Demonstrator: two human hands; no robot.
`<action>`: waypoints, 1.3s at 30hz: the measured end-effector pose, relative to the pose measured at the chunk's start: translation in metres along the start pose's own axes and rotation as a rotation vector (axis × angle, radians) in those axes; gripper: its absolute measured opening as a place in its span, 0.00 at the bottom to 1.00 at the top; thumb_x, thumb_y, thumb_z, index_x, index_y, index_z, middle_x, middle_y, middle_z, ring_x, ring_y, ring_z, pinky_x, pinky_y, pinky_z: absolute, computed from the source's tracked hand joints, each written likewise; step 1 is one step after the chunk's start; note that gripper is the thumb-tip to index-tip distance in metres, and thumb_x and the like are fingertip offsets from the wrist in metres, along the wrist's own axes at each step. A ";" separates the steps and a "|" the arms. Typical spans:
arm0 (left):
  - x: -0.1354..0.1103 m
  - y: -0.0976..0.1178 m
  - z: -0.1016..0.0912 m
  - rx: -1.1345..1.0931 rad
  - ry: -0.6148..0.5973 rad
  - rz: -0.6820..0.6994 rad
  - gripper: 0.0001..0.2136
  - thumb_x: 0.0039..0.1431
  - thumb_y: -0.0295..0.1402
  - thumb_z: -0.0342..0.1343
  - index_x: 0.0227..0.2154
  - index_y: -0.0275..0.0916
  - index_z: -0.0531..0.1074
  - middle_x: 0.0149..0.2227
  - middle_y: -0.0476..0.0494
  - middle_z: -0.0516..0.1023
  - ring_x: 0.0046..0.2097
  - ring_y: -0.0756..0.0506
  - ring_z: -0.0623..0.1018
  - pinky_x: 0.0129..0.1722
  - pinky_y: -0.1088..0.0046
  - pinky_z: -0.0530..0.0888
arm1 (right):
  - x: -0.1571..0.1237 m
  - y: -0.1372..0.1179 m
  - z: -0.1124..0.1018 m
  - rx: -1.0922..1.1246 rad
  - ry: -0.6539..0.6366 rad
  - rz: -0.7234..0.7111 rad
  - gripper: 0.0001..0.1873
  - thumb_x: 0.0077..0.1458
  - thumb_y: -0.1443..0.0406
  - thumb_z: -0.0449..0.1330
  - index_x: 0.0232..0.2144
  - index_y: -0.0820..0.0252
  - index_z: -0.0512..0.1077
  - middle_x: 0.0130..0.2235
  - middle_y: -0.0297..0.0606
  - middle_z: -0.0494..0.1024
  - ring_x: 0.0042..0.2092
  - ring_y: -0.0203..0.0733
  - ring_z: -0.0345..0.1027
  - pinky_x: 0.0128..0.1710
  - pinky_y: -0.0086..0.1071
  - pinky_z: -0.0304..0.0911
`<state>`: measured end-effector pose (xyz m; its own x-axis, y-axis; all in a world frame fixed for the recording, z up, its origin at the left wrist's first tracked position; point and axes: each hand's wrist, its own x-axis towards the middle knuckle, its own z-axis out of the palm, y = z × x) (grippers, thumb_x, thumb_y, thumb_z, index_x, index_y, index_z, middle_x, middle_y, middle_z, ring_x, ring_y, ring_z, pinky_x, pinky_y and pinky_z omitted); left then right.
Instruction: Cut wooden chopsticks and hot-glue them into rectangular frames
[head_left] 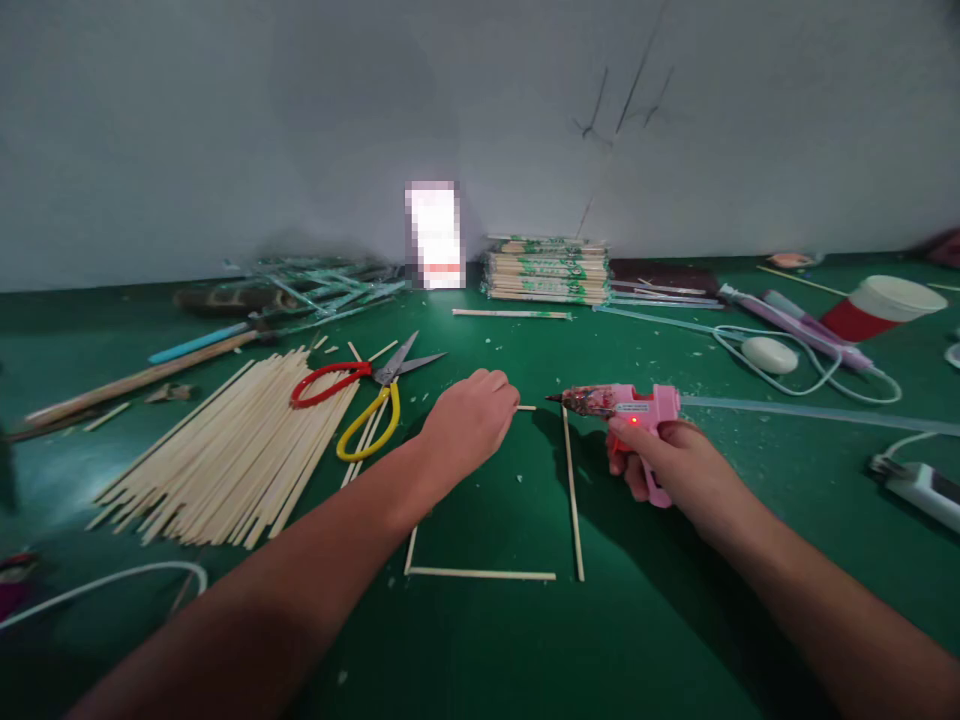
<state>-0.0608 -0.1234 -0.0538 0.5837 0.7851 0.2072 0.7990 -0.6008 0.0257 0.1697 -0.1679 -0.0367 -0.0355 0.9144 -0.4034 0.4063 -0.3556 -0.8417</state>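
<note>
In my right hand [667,460] is a pink hot glue gun [637,402], its red light lit and its nozzle pointing left. A long clear glue stick [795,410] extends from its back. My left hand [472,420] is closed, fingers pinched on a thin wooden chopstick [527,408] whose right end shows beyond them; the rest is hidden. Below the nozzle lies another chopstick [573,490], running toward me. A nearer chopstick [480,574] lies crosswise and meets one on the left [411,550], partly covered by my left arm. A gap separates the crosswise one from the right one.
Red-and-yellow-handled scissors [386,375] lie open over a pile of loose chopsticks [225,460]. Wrapped chopsticks [547,270] are stacked by the wall beside a bright, blurred-out upright object [435,235]. Rightward are a paper cup [885,305], a white cable [810,385] and a power strip [930,495].
</note>
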 end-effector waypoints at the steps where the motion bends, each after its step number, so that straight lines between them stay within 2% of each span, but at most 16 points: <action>1: 0.000 0.000 0.000 0.000 0.005 0.002 0.10 0.64 0.30 0.45 0.34 0.36 0.71 0.35 0.44 0.71 0.39 0.45 0.69 0.36 0.69 0.67 | 0.001 0.001 0.000 -0.023 -0.006 -0.006 0.24 0.54 0.49 0.52 0.18 0.60 0.69 0.12 0.34 0.67 0.15 0.32 0.58 0.16 0.27 0.51; 6: 0.001 0.000 0.000 -0.008 0.018 -0.010 0.09 0.64 0.30 0.45 0.34 0.36 0.71 0.35 0.44 0.71 0.39 0.45 0.69 0.36 0.69 0.66 | 0.002 0.003 0.000 -0.103 -0.012 -0.036 0.25 0.55 0.48 0.51 0.18 0.60 0.69 0.13 0.35 0.69 0.17 0.33 0.61 0.19 0.27 0.55; 19: 0.001 -0.001 0.002 -0.064 0.058 -0.014 0.09 0.64 0.30 0.45 0.33 0.36 0.69 0.35 0.45 0.72 0.38 0.46 0.69 0.37 0.69 0.65 | -0.001 -0.004 0.002 -0.254 0.001 -0.029 0.26 0.56 0.49 0.49 0.18 0.59 0.69 0.14 0.36 0.70 0.18 0.35 0.62 0.20 0.28 0.57; 39: 0.002 -0.002 0.004 -0.052 0.053 -0.008 0.09 0.64 0.30 0.45 0.34 0.36 0.70 0.35 0.44 0.72 0.39 0.45 0.69 0.36 0.69 0.65 | 0.001 -0.002 0.003 -0.265 0.023 -0.001 0.26 0.55 0.48 0.50 0.17 0.59 0.69 0.14 0.35 0.70 0.18 0.34 0.62 0.21 0.28 0.57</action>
<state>-0.0609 -0.1201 -0.0571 0.5675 0.7819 0.2580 0.7944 -0.6023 0.0780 0.1657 -0.1673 -0.0361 -0.0165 0.9199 -0.3919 0.6311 -0.2944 -0.7177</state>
